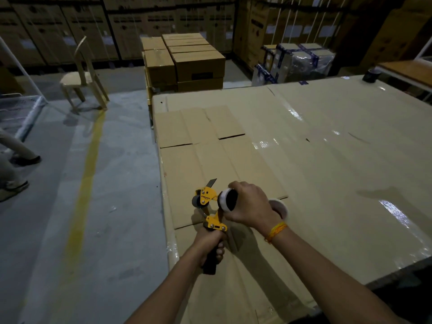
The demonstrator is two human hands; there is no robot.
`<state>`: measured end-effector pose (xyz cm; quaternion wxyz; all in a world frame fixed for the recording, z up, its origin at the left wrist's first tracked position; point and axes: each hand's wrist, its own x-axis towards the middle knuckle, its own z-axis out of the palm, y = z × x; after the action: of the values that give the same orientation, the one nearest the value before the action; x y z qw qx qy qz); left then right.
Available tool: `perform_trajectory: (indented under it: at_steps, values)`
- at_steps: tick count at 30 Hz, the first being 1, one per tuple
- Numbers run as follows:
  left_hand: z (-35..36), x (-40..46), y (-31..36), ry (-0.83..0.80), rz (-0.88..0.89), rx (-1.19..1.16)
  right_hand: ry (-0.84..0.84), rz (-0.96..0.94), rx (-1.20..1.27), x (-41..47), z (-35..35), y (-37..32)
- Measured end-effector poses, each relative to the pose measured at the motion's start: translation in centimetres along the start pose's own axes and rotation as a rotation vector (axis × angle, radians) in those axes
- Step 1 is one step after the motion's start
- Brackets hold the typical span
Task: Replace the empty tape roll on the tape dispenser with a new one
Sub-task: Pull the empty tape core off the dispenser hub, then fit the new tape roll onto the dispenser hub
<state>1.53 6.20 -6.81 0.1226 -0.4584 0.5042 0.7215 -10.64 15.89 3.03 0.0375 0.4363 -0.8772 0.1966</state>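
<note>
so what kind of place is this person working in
Most likely a warehouse or packing area. Tall stacked cartons line the back wall, a pallet-like stack of sealed boxes sits on the concrete floor, which has a painted yellow line, and the worktable is covered in cardboard.

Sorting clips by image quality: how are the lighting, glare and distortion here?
Head view: dim warehouse, background cartons murky; bright glare streaks on the plastic-wrapped table; wide-angle bending at the edges; tape dispenser and both hands fairly sharp.
</note>
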Motion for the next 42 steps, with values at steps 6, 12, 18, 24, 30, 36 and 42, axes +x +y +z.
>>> perform_trajectory:
  at_steps: [6,12,18,24,30,36,42]
  values:
    - [-0.2,0.1,0.8,-0.014,-0.060,0.018,0.172,0.086,0.154,2.2,-5.6,0.0]
    - [0.4,0.1,0.2,-0.029,0.036,-0.071,-0.095,0.354,0.185,2.8,-3.5,6.1]
    - [0.2,-1.2,-0.2,-0.054,0.079,-0.116,-0.191,0.400,0.167,4.7,-0.4,8.5]
    - [0.4,-3.0,-1.7,-0.014,0.127,-0.164,-0.376,0.435,0.229,4.6,0.9,9.8]
    - [-0.4,-4.5,-3.4,-0.027,0.076,-0.149,-0.271,0.500,0.184,-1.1,-0.7,11.3]
    - [-0.9,-6.1,-4.4,0.018,0.081,-0.111,-0.144,0.681,0.236,-6.9,1.2,11.4]
    - [-1.1,-6.4,-4.7,0.030,0.074,-0.072,0.077,0.719,0.335,-7.8,3.4,10.5]
